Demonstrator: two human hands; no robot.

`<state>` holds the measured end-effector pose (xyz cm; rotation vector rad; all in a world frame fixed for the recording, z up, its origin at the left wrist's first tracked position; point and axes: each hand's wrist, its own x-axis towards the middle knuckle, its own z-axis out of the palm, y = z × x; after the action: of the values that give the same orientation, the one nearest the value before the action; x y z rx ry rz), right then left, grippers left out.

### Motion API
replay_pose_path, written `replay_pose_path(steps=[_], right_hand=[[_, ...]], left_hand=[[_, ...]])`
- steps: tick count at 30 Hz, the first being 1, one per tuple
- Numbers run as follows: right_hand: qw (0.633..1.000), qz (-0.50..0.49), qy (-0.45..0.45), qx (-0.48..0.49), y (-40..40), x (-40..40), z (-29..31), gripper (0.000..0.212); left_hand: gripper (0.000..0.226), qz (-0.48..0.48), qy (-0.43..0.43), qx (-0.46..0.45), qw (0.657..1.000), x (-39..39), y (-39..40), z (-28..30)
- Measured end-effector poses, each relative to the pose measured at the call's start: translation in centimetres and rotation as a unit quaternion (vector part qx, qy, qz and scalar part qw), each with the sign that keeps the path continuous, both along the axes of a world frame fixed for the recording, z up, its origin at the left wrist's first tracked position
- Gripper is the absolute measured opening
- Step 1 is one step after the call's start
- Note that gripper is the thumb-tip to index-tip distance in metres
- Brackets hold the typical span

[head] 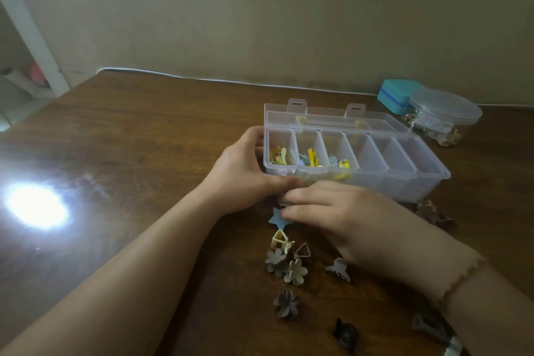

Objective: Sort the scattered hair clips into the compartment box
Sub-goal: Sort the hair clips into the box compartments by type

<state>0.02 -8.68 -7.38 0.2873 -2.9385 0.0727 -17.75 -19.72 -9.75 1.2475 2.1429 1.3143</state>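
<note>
A: Nearest to us, on the desk [130, 136], many clips lie loose: a dark claw clip [346, 334], a grey-brown flower clip [286, 302], two pale flower clips [284, 266] that touch each other, and a small white claw clip [338, 269]. What can go wrong with them?

B: The right forearm passes just above them. If it drops or sweeps sideways, I think it may push some toward the desk edge.

A: And the right hand [326, 211]?

B: Its fingers are bent down over the blue star clip [278, 218] and touch it. I cannot tell if they already pinch it. The star is flat, so in my judgement it may slip when lifted.

A: The left hand [245, 170]?

B: It grips the left end of the compartment box [404, 179], fingers curled round the corner. The box is light plastic; a strong pull could slide it.

A: Which compartments are filled?

B: Only the three on the left hold clips, mostly yellow and blue. Behind, the open lid [332, 117] stands near the round jar [445, 115], so a push backward might knock it.
</note>
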Motion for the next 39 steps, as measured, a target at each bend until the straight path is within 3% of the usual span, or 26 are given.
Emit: replay_pose_path(steps=[15,18,21,23,24,27,31,37,39], right_hand=[[0.998,0.026,0.048,0.014,-0.6,-0.1,-0.7,0.031],[0.993,-0.005,0.086,-0.078,-0.3,0.5,0.3,0.023],[0.932,-0.111,0.192,-0.288,0.5,1.3,2.0,0.020],[0.874,-0.192,0.270,-0.354,1.7,1.1,2.2,0.019],[0.863,-0.226,0.287,-0.350,2.3,0.8,2.0,0.019],[0.891,-0.272,0.260,-0.254,3.1,0.1,1.4,0.016],[0.933,-0.246,0.201,-0.170,2.2,0.5,1.7,0.019],[0.955,-0.171,0.194,-0.148,2.2,2.7,3.4,0.020],[0.952,-0.161,0.182,-0.187,2.3,4.8,4.7,0.017]], left_hand=[[0.090,0.001,-0.009,-0.003,1.000,0.1,0.0,0.1],[0.089,0.001,-0.006,-0.002,1.000,0.1,0.0,0.1],[0.091,-0.004,-0.010,-0.004,1.000,0.0,0.0,0.0],[0.093,-0.007,-0.017,-0.004,1.000,0.0,0.0,0.1],[0.094,-0.007,-0.019,-0.004,1.000,0.0,0.0,0.2],[0.094,-0.010,-0.016,-0.008,1.000,0.0,0.0,0.3],[0.094,-0.007,-0.013,-0.011,1.000,0.1,0.0,0.3],[0.095,-0.007,-0.018,-0.015,1.000,0.1,-0.1,0.4],[0.092,-0.004,-0.019,-0.016,1.000,0.1,-0.1,0.5]])
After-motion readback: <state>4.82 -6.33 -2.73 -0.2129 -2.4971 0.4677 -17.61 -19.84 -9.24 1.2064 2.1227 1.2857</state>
